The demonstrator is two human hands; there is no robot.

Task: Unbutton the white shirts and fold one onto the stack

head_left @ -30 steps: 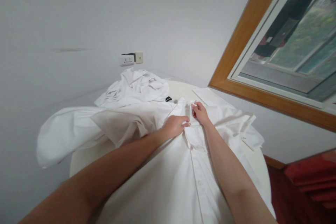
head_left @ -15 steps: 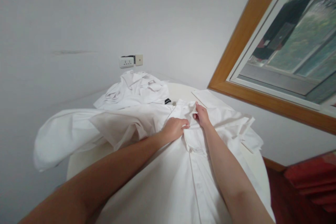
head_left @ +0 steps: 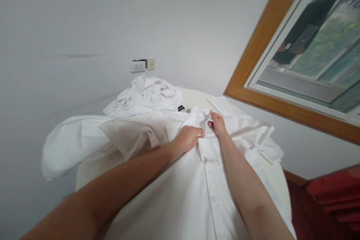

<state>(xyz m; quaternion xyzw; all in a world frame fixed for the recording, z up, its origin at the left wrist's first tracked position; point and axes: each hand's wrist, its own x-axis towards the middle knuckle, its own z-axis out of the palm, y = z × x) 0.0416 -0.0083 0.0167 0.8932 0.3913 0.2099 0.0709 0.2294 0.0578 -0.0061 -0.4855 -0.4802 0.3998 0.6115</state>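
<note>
A white button-up shirt (head_left: 197, 191) lies spread over a round white table (head_left: 90, 168), its collar at the far end. My left hand (head_left: 188, 137) is curled, its fingers pinching the shirt front just below the collar. Close beside it, my right hand (head_left: 217, 123) pinches the collar edge. One sleeve (head_left: 73, 142) hangs off the table's left side.
A crumpled pile of white garments (head_left: 146, 95) lies at the table's far side, with a folded white piece (head_left: 225, 105) to its right. A wall socket (head_left: 137, 66) sits on the white wall. A wood-framed window (head_left: 258, 45) is at the right, red furniture (head_left: 332, 191) below it.
Both hands stay at the collar with almost no movement; the view has shifted slightly.
</note>
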